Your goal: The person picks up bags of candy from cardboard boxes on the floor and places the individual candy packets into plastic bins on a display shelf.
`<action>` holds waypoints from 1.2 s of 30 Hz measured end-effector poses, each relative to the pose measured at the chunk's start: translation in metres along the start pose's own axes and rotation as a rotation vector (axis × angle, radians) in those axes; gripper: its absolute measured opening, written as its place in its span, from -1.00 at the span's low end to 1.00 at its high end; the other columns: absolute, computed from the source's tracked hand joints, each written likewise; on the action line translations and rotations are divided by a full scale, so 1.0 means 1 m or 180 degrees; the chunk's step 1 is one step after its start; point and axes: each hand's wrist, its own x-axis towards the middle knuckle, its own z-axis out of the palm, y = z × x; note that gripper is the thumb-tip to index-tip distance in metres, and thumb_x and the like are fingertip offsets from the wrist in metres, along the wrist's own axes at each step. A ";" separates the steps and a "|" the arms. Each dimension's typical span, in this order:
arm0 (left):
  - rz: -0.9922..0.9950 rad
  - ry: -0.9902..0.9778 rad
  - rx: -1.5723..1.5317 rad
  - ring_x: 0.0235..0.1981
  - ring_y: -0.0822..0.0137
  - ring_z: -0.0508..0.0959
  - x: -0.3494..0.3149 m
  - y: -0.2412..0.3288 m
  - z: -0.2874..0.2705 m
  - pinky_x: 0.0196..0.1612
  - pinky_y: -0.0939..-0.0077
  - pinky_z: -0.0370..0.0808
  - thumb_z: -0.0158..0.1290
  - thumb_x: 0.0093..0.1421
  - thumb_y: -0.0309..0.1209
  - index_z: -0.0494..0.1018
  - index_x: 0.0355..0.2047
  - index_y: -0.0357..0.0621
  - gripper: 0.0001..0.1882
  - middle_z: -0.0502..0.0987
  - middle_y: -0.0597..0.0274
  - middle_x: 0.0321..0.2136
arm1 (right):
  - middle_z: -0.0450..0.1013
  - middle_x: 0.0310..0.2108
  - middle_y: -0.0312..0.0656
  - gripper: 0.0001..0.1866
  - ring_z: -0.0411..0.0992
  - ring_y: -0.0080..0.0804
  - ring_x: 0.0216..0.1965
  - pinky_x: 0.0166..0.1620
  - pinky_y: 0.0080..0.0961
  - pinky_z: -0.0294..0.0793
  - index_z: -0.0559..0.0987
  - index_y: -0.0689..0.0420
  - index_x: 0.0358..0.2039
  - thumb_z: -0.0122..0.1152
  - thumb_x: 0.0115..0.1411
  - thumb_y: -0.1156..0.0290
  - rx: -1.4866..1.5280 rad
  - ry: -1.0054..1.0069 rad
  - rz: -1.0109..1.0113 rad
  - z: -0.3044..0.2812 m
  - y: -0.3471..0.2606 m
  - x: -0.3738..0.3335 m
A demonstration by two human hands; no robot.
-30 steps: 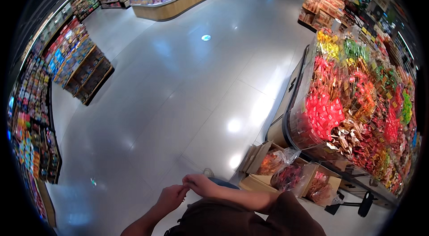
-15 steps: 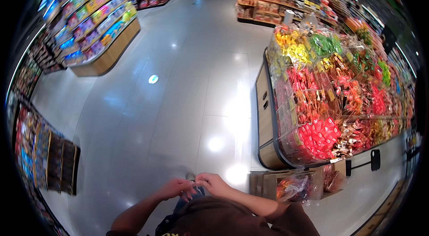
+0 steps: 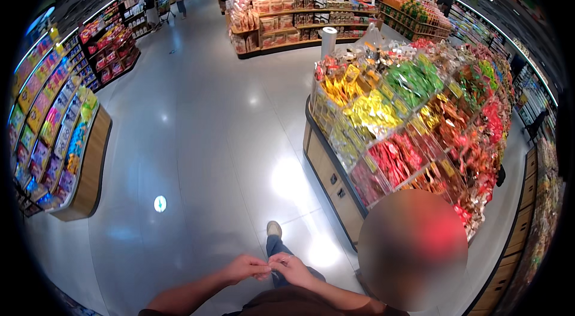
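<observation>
In front of my waist, my left hand and my right hand meet at the fingertips. The fingers of both are closed in a pinch. Anything between them is too small to make out. Below and beyond the hands show a leg in blue jeans and a light shoe stretched forward on the floor. Neither hand touches the goods around me.
To the right, a candy stand holds clear bins of yellow, green and red wrapped sweets; a round blur covers its near corner. A curved shelf stands left. Grey tiled floor runs between. Ahead is a snack display; people stand far off.
The view has moved forward and turned right; the candy stand and snack display appear closer. A shoe now shows ahead of my hands, which stay together at the fingertips.
</observation>
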 end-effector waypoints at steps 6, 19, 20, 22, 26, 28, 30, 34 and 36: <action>0.1473 0.1321 0.1340 -0.43 0.41 0.60 0.033 0.163 -0.162 -0.31 0.58 0.50 0.26 0.11 -0.39 0.64 -0.34 -0.18 -0.86 0.64 0.19 -0.46 | 0.40 -0.39 -0.39 -0.80 0.29 -0.68 -0.41 -0.31 -0.66 0.34 0.52 0.20 -0.19 0.14 0.30 0.33 0.1911 -0.0847 0.1383 -0.004 -0.091 0.239; 0.1987 0.1968 0.0619 -0.51 0.35 0.61 0.199 0.428 -0.550 -0.37 0.56 0.53 0.30 0.03 -0.42 0.66 -0.41 -0.15 -0.88 0.65 0.16 -0.46 | 0.32 -0.43 -0.40 -0.84 0.28 -0.67 -0.43 -0.34 -0.72 0.33 0.48 0.16 -0.25 0.12 0.31 0.33 0.3227 -0.1685 0.2319 -0.020 -0.207 0.743; 0.2214 0.1884 0.1059 -0.49 0.34 0.62 0.209 0.455 -0.584 -0.36 0.56 0.53 0.29 0.03 -0.42 0.66 -0.39 -0.14 -0.87 0.65 0.16 -0.45 | 0.33 -0.42 -0.39 -0.84 0.28 -0.67 -0.43 -0.33 -0.71 0.33 0.48 0.17 -0.25 0.12 0.31 0.33 0.3320 -0.1597 0.2343 -0.019 -0.222 0.781; 0.2620 0.1689 0.1912 -0.45 0.34 0.62 0.225 0.514 -0.648 -0.34 0.55 0.54 0.28 0.03 -0.42 0.66 -0.35 -0.13 -0.85 0.65 0.16 -0.44 | 0.34 -0.41 -0.38 -0.84 0.28 -0.67 -0.42 -0.32 -0.71 0.35 0.46 0.18 -0.22 0.10 0.31 0.36 0.3398 -0.1428 0.2187 -0.020 -0.252 0.850; 0.2951 0.1748 0.2289 -0.41 0.30 0.62 0.265 0.626 -0.749 -0.34 0.51 0.55 0.25 0.06 -0.44 0.66 -0.28 -0.09 -0.82 0.63 0.17 -0.40 | 0.36 -0.38 -0.36 -0.86 0.34 -0.63 -0.35 -0.23 -0.66 0.42 0.44 0.13 -0.20 0.11 0.31 0.37 0.3594 -0.1388 0.1717 -0.029 -0.316 0.984; 0.3285 0.1738 0.2292 -0.42 0.30 0.61 0.301 0.672 -0.803 -0.37 0.50 0.54 0.24 0.07 -0.44 0.66 -0.29 -0.09 -0.84 0.62 0.20 -0.40 | 0.38 -0.38 -0.37 -0.86 0.36 -0.63 -0.34 -0.22 -0.66 0.43 0.44 0.12 -0.21 0.11 0.31 0.34 0.3878 -0.1429 0.1494 -0.033 -0.332 1.056; 0.3490 0.1816 0.2313 -0.42 0.30 0.60 0.338 0.718 -0.870 -0.38 0.48 0.53 0.24 0.08 -0.44 0.65 -0.28 -0.09 -0.83 0.61 0.21 -0.40 | 0.36 -0.39 -0.37 -0.88 0.33 -0.63 -0.35 -0.25 -0.67 0.39 0.44 0.11 -0.23 0.11 0.31 0.36 0.4059 -0.0966 0.1565 -0.031 -0.348 1.140; 0.3643 0.2188 0.2599 -0.42 0.24 0.58 0.415 0.810 -1.020 -0.35 0.43 0.51 0.19 0.09 -0.48 0.63 -0.32 -0.07 -0.88 0.60 0.23 -0.43 | 0.36 -0.39 -0.39 -0.87 0.33 -0.64 -0.34 -0.25 -0.67 0.38 0.43 0.11 -0.25 0.11 0.32 0.34 0.3675 -0.0856 0.1146 -0.036 -0.388 1.326; 0.3344 0.2375 0.2432 -0.35 0.14 0.59 0.436 0.861 -1.088 -0.29 0.33 0.53 0.17 0.09 -0.47 0.60 -0.35 -0.07 -0.90 0.60 0.19 -0.38 | 0.37 -0.39 -0.39 -0.84 0.32 -0.64 -0.36 -0.25 -0.66 0.37 0.48 0.15 -0.24 0.12 0.32 0.32 0.3238 -0.0745 0.1060 -0.036 -0.416 1.418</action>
